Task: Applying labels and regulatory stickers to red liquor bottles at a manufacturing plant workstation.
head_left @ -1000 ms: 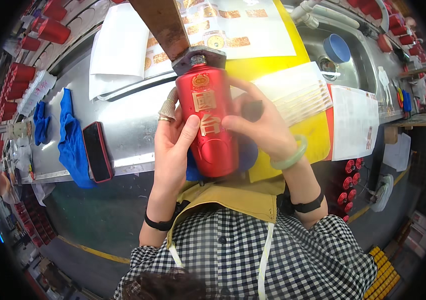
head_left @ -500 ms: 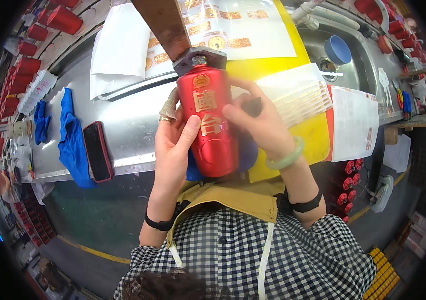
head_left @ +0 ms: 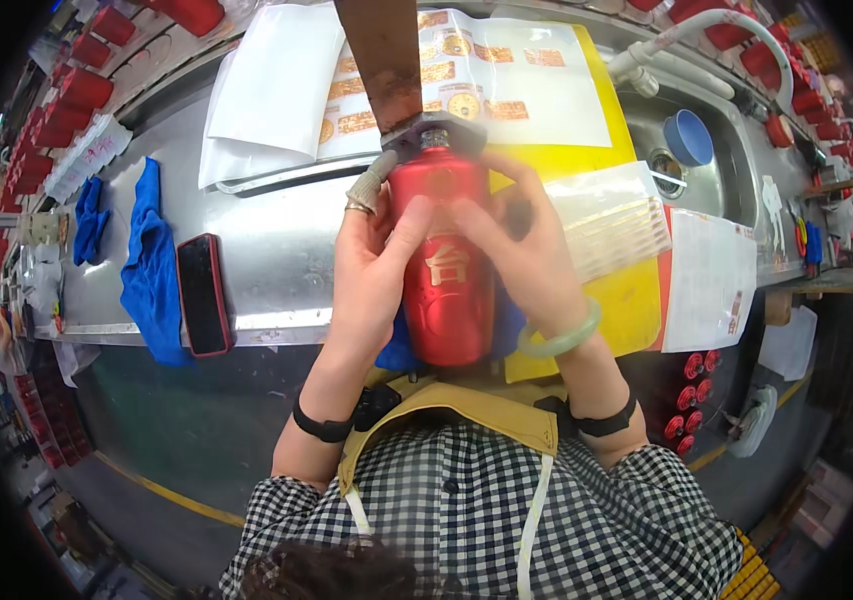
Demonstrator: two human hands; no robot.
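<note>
Head view: red bottle [head_left: 446, 270] (two-handed grip)

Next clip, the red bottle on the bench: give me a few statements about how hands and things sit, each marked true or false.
1. Both hands grip the red bottle. True: left hand and right hand press its sides.
2. The phone lies to the right of the bottle. False: it lies to the left, beside the blue cloth.
3. A green bangle circles the right wrist. True.
4. The blue cup stands on the yellow mat. False: it sits in the sink.
</note>
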